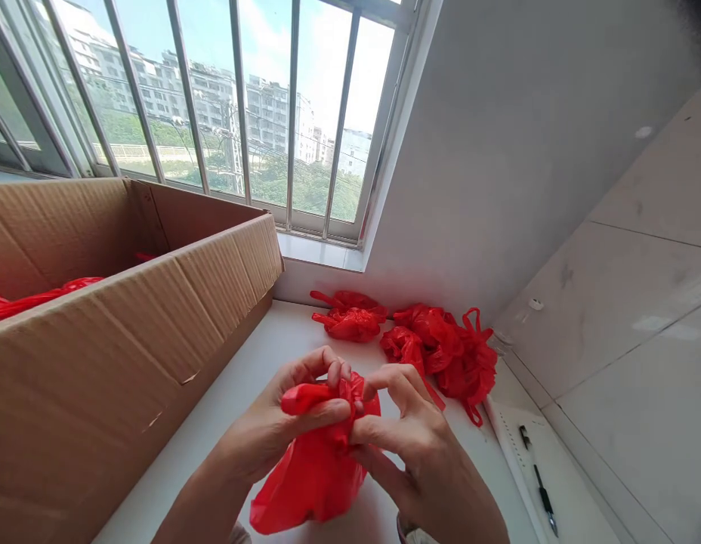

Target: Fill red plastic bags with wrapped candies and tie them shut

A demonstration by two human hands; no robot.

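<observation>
A red plastic bag [316, 483] hangs between my two hands, low in the middle of the head view, above the white tabletop [254, 378]. My left hand [302, 400] is closed on its gathered upper part, with a loop of the plastic sticking out over the thumb. From the other side, my right hand [410, 438] pinches the same bunched part with thumb and fingers. The lower end of the bag droops toward the front left. Exactly how the plastic is folded or tied between the fingertips is hidden.
On the left stands a large open cardboard box [129, 355] with red bags [44, 298] inside. Bunched red bags [441, 347] lie along the wall behind my hands. A notebook [560, 483] with a pen [546, 499] is at right. A barred window [265, 128] is behind.
</observation>
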